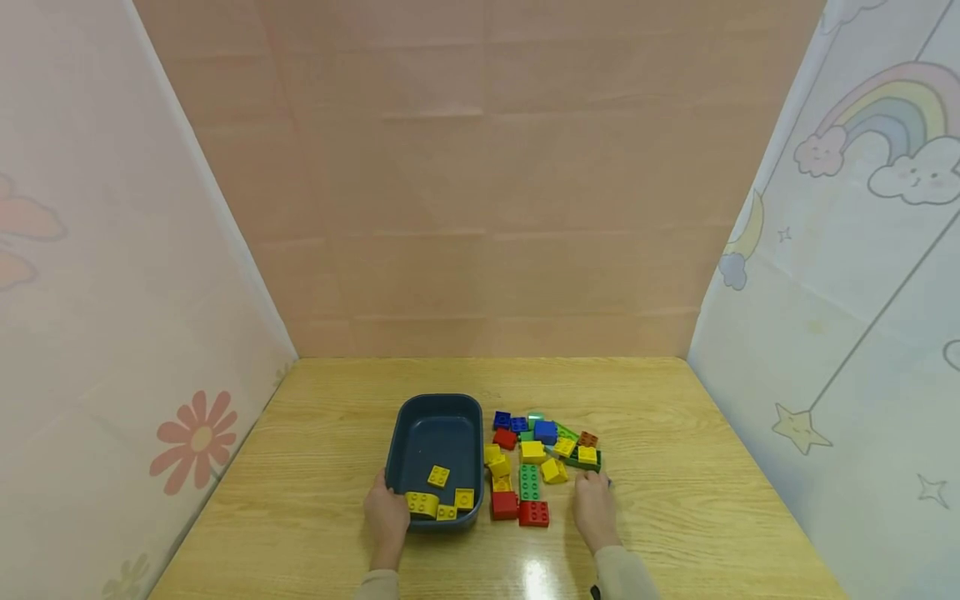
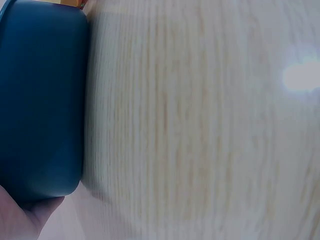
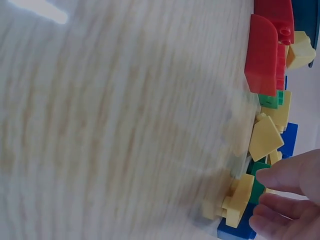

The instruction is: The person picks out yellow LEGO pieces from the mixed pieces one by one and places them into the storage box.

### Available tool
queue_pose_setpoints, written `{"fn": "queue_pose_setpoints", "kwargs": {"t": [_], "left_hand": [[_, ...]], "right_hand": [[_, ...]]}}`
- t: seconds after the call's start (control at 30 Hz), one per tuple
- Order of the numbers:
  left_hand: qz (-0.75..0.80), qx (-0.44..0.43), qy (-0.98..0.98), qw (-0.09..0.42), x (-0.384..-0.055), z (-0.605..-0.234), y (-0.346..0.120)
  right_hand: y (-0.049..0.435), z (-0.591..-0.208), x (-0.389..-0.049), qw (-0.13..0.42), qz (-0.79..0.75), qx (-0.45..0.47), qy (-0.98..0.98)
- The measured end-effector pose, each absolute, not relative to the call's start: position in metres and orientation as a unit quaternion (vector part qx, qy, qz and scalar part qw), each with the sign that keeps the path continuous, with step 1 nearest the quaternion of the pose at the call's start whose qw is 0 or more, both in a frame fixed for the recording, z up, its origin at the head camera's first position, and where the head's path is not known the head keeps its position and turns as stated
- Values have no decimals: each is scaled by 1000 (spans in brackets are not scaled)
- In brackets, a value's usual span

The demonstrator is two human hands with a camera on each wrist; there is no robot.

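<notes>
My left hand (image 1: 387, 517) grips the near left side of a dark blue plastic bin (image 1: 396, 454); the left wrist view shows part of that hand (image 2: 20, 220) against the bin's corner. Inside the bin lie several yellow toy bricks (image 1: 422, 504). My right hand (image 1: 595, 504) is at the near right edge of a pile of bricks. Thumb and fingers (image 3: 282, 175) are spread apart in the right wrist view, beside a yellow brick (image 3: 240, 200), a blue brick (image 3: 236, 227) and a green brick (image 3: 258, 187). Fingertip contact is hard to make out.
Right of the bin, the loose pile includes red bricks (image 1: 534, 513), a long green brick (image 1: 529, 482), blue bricks (image 1: 545, 431), yellow bricks (image 1: 532, 452) and a brown brick (image 1: 588, 438). Everything is on a wooden table (image 1: 697, 500), with papered walls at its back and sides.
</notes>
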State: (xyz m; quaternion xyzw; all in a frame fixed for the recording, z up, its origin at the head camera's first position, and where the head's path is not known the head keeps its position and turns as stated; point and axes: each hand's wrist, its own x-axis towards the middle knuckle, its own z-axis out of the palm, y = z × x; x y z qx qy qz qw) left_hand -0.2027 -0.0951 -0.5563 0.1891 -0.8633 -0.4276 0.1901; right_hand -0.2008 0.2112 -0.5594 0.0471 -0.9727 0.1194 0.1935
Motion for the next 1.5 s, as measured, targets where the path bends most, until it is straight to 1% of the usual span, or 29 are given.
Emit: {"fn": "queue_pose_setpoints", "kwargs": {"t": [0.13,0.23,0.33,0.43,0.47,0.53,0.67,0.9,1.03,1.23,1.3,1.5], "left_hand": [[-424,190,-865,190,-203,-556,-95],[-422,191,-865,194,-202,-556,-94],[-418,191,-865,201,-202,-556,-94],[-417,193,-865,200,-202,-557,-94],[-416,195,-866,198,-202,-557,-94],[-416,199,-866,193,-202,-556,-94],[-416,205,-866,188,-202,-556,-94],[-415,199,-866,196,-203,-556,-94],[-413,199,-867,193,-204,-557,-94],[-420,196,-864,197,-202,-557,-92],[-423,198,-863,194,-202,-557,-92],[-425,210,-863,176,-204,-554,-92]], "right_hand": [[212,-564,-199,181,127,52,-974],[212,-569,-200,201,133,60,-969],[212,-574,-202,236,123,70,-961],[212,-574,-202,239,120,73,-961],[212,-574,-201,237,119,76,-961],[211,-570,-199,212,120,79,-967],[211,-568,-197,181,117,83,-973],[204,-560,-199,153,177,72,-970],[192,-551,-199,172,223,87,-956],[166,-535,-200,230,260,127,-929],[155,-530,-201,241,263,141,-923],[120,-518,-205,231,284,188,-911]]}}
